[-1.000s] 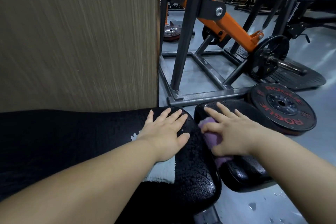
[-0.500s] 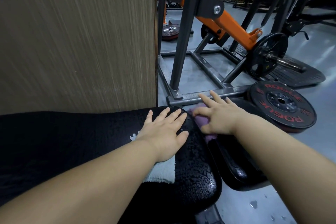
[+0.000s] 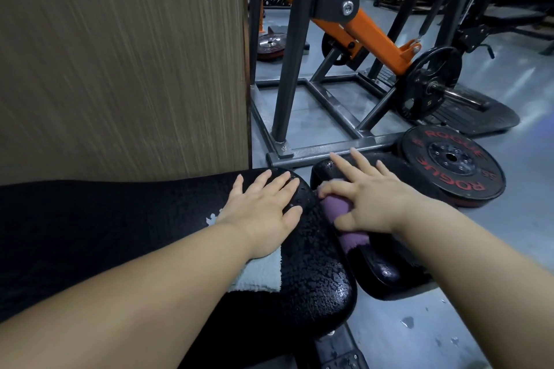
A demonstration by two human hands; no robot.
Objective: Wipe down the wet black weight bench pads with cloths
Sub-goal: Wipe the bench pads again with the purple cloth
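Black and beaded with water, the long bench pad (image 3: 120,234) lay under the left hand (image 3: 263,207) and the smaller pad (image 3: 386,272) under the right hand (image 3: 368,198), the left spread flat on a white cloth (image 3: 260,275), the right pressing a purple cloth (image 3: 337,207) with fingers stretched out.

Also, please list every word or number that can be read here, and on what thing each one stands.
"ROGUE": red, twice, on the flat weight plate on the floor.
"55": red, same plate, right side; small, so uncertain.
"5": on the upright plate on the bar.
White mark on the bench pad, partly under the left hand: unreadable.
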